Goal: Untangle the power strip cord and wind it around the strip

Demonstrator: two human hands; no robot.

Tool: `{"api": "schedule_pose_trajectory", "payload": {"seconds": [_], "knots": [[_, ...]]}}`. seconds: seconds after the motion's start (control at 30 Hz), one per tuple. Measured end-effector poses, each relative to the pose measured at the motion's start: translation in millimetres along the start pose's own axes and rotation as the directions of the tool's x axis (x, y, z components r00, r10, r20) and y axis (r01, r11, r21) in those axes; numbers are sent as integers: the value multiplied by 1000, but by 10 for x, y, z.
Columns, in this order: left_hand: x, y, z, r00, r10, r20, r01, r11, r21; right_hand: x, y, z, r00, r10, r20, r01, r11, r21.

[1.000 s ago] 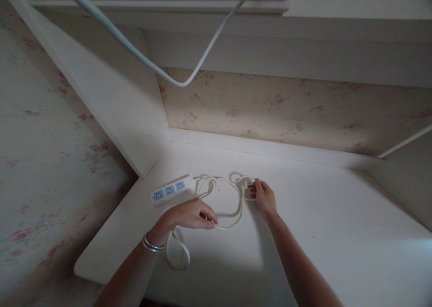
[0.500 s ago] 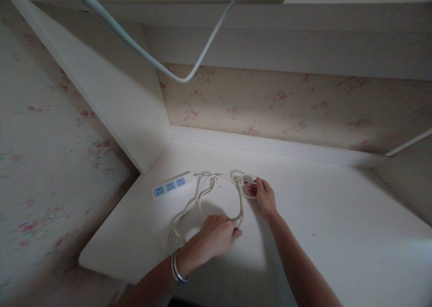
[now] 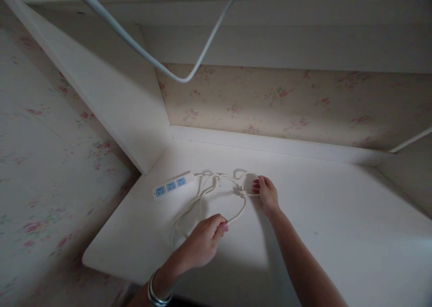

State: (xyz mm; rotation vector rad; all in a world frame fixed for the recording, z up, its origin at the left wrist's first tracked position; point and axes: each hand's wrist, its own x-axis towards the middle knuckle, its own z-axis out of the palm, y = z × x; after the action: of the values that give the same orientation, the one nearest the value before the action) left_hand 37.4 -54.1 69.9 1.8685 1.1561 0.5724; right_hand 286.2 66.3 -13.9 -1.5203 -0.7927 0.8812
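Note:
A white power strip [image 3: 173, 184] with three blue socket blocks lies on the white desktop. Its cream power cord [image 3: 211, 190] runs right from the strip in loose loops. My left hand [image 3: 205, 237], a silver bangle at its wrist, is closed around a stretch of the cord in front of the loops. My right hand [image 3: 267, 193] pinches a loop of the same cord at the right side of the coil. Between the hands, close to the right fingers, a small pale plug [image 3: 243, 192] shows against the cord. Part of the cord is hidden behind my left hand.
The white desktop [image 3: 324, 208] meets a low back ledge [image 3: 283, 142] under floral wallpaper [image 3: 236, 100]. A slanted white side panel [image 3: 111, 86] stands at the left. Overhead, a pale cable [image 3: 182, 79] hangs in a V near the camera, below a cabinet edge.
My left hand has moved right along the cord, then slightly back left, gripping it lower in the loop. The right hand stays nearly in place. The cord's loops have shifted.

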Motion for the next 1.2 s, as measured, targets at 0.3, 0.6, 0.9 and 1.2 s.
{"api": "schedule_pose_trajectory", "payload": {"seconds": [0.3, 0.6, 0.9, 1.2], "knots": [[-57, -113, 178, 988, 67, -141, -84, 989, -119, -783, -69, -206, 906, -305, -293, 243, 942, -231], [-83, 51, 239, 948, 313, -57, -312, 950, 32, -1587, -356, -118, 915, 95, 392, -213, 939, 269], [-18, -175, -102, 942, 191, -276, -134, 968, 213, -1546, -679, -260, 912, 182, 367, -321, 875, 364], [104, -907, -527, 954, -20, -300, 145, 905, 401, -1424, -510, -531, 776, 453, 439, -519, 854, 36]]}}
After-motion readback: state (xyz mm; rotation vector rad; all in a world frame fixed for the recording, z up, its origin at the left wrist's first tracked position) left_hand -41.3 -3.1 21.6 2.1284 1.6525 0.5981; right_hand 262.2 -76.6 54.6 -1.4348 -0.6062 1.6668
